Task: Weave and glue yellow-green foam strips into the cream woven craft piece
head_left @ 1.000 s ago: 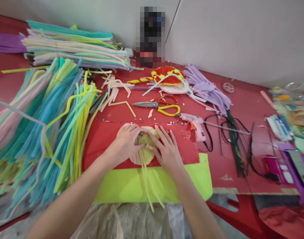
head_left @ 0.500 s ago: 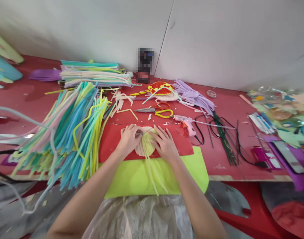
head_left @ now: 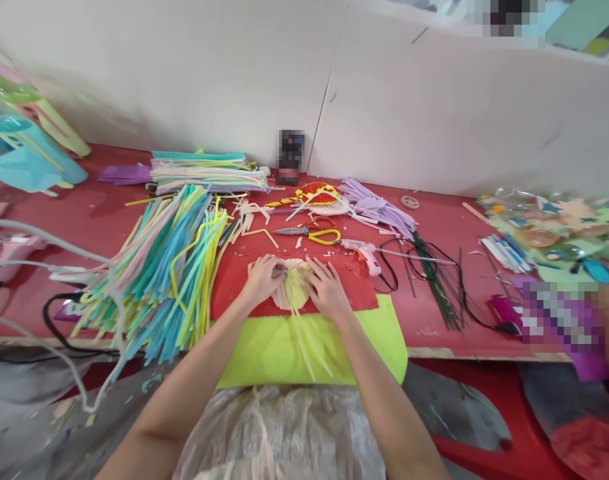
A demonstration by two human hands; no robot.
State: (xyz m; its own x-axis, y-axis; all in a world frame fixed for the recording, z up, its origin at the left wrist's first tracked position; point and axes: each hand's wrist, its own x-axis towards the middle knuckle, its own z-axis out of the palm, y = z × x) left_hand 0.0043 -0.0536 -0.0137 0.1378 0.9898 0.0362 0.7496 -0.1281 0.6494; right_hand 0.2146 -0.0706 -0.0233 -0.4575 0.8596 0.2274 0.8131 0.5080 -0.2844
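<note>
A rounded piece of pale pink and yellow pipe cleaners (head_left: 285, 296) lies on a red sheet (head_left: 234, 287), its long yellow ends (head_left: 304, 343) trailing toward me over a lime-green sheet (head_left: 264, 357). My left hand (head_left: 262, 279) pinches the upper left edge of this piece with thumb and forefinger. On the yellow side rests my right hand (head_left: 326, 288), fingers spread, with its thumb touching the strands. What lies right under the fingertips is hidden. Just beyond the hands are yellow-handled scissors (head_left: 325, 236) and a pink hot glue gun (head_left: 367, 253).
A large heap of coloured pipe cleaners (head_left: 159, 267) is at the left, with a stacked bundle (head_left: 209, 175) behind it. Lilac pipe cleaners (head_left: 377, 205) lie farther back. Dark green stems (head_left: 437, 287) and a black cord (head_left: 464, 287) lie right. A pale cable (head_left: 119, 307) hangs at left.
The camera view has shifted and tilted up, so more of the wall and the left side shows. Both hands keep nearly the same grip on the piece.
</note>
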